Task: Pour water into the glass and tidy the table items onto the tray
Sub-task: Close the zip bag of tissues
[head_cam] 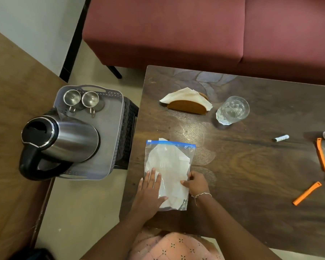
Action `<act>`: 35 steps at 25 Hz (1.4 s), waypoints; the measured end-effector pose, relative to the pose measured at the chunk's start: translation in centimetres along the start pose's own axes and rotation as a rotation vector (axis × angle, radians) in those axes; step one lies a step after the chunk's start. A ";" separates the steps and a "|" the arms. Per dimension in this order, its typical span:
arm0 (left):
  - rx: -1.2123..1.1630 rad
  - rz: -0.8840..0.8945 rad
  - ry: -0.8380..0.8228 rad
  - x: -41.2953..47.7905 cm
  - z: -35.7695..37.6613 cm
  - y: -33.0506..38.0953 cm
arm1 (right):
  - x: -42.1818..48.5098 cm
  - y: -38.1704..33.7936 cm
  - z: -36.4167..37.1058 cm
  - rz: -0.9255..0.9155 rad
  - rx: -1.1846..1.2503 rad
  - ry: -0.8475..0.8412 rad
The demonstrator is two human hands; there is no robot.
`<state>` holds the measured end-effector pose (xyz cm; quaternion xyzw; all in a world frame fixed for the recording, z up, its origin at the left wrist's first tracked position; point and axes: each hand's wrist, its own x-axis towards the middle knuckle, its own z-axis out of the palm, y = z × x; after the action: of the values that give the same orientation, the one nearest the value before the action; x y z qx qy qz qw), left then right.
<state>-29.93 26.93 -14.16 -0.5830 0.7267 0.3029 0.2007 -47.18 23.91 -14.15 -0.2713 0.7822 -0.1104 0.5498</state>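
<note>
A clear zip bag (169,162) with a blue seal and white paper inside lies on the dark wooden table (251,166) near its left edge. My left hand (148,192) lies flat on the bag's lower left, fingers spread. My right hand (196,182) pinches the bag's right edge. A clear glass (233,110) with water stands farther back. The grey tray (113,113) sits left of the table on a black crate, bearing a steel kettle (64,139) and two steel cups (81,98).
A wooden napkin holder (188,105) with white napkins stands behind the bag. At the right lie a small white tube (281,138), two orange strips (306,193) and other small items. A maroon sofa (214,30) runs behind the table.
</note>
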 end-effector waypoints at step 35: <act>-1.018 0.440 1.037 -10.6 -30.6 15.9 | -19.7 -15.6 -22.8 -1.409 0.053 0.824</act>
<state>-40.92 16.13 18.43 -0.5131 0.5978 0.3211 -0.5256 -58.58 18.91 17.45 -0.6241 0.5644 -0.5397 0.0260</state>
